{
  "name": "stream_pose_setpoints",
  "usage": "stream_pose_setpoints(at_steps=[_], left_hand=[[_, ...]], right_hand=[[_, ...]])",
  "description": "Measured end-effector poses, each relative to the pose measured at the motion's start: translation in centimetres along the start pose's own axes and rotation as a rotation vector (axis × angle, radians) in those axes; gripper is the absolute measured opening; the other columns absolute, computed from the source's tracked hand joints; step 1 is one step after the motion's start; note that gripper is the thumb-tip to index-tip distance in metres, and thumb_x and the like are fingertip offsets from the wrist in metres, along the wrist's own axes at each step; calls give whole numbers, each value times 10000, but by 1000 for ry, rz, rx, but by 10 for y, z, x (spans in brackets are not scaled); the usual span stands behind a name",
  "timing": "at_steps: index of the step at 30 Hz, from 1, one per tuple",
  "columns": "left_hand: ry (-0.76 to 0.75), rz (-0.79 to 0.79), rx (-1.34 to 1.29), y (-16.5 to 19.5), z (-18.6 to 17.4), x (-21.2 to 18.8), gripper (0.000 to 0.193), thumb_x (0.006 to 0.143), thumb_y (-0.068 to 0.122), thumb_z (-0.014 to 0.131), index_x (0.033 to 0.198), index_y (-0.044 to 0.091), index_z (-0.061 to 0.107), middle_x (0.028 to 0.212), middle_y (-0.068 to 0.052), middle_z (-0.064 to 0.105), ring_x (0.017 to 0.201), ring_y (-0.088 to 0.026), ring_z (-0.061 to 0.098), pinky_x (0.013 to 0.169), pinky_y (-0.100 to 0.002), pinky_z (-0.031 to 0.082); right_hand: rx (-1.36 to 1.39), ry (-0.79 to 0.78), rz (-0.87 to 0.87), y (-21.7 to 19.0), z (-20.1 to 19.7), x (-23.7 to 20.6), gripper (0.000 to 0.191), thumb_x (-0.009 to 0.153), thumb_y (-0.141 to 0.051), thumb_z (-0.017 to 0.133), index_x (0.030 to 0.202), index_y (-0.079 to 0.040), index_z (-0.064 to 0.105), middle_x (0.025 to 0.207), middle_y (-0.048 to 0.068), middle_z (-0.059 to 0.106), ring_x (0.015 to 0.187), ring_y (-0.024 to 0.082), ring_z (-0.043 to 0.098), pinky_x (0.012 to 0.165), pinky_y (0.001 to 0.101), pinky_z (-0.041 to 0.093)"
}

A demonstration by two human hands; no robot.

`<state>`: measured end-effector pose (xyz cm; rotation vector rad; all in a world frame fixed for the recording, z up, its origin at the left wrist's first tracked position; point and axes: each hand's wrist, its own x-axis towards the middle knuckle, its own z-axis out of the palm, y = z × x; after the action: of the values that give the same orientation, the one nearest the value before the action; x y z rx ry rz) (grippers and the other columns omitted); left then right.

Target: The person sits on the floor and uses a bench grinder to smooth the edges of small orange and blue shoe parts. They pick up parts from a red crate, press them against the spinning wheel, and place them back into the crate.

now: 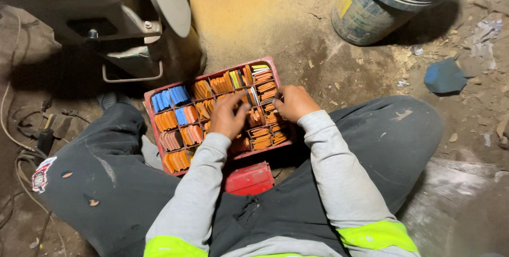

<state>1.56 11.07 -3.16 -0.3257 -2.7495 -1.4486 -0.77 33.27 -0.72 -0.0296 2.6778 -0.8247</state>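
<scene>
**Sorting tray, mid-way through**

I sat on the floor (254, 18) with the red compartment tray (150, 99) between my knees. Most cells already held orange strips (167, 121), two held blue strips (169, 97), so I judged the sorting well along; the middle cells were under my fingers. My left hand (227, 118) lay curled, fingers pressed down into the strips; my right hand (293, 102) pinched at strips near the tray's right side. A red box (249, 178) sat below. Floor dusty, littered with chips; a bucket (371, 8) and a grey machine (106, 18) stood near.
</scene>
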Motion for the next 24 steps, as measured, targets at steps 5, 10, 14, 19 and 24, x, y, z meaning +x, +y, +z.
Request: stream_pose_setpoints(at_steps=[5,10,14,19,24], left_hand=[[-25,66,90,-8,-16,-5,234,901,135,712,1126,77,746,1068,-140,707,1041,-361,646,957,-464,521],[-312,52,310,1,9,-35,204,842,152,754,1031,75,755,984,-155,660,992,-355,624,898,-481,516],[-316,85,386,-4,25,-53,204,781,117,768,983,90,764,1017,-136,639,1049,-358,579,926,-480,492],[-364,174,410,-12,25,-65,302,678,65,762,979,77,761,1089,-133,614,1091,-355,548,886,-471,487],[-476,124,508,-11,22,-66,153,743,112,759,895,89,753,1088,-81,617,1109,-320,550,888,-457,485]], right_hand=[[-25,11,-35,-2,1,4,288,864,-176,694,1062,28,739,989,260,739,969,418,722,908,456,552],[-38,33,-59,-2,-1,1,280,849,-162,680,1050,24,736,979,274,726,968,443,703,899,477,545],[-123,18,-86,2,3,1,244,856,-160,655,999,14,748,960,294,707,964,467,686,924,507,529],[-204,-29,-132,6,12,-4,206,868,-149,635,953,-11,760,926,278,715,937,464,689,900,521,535],[-244,-211,-159,13,25,-31,189,830,-151,668,945,-45,775,899,257,721,894,440,703,851,508,554]])
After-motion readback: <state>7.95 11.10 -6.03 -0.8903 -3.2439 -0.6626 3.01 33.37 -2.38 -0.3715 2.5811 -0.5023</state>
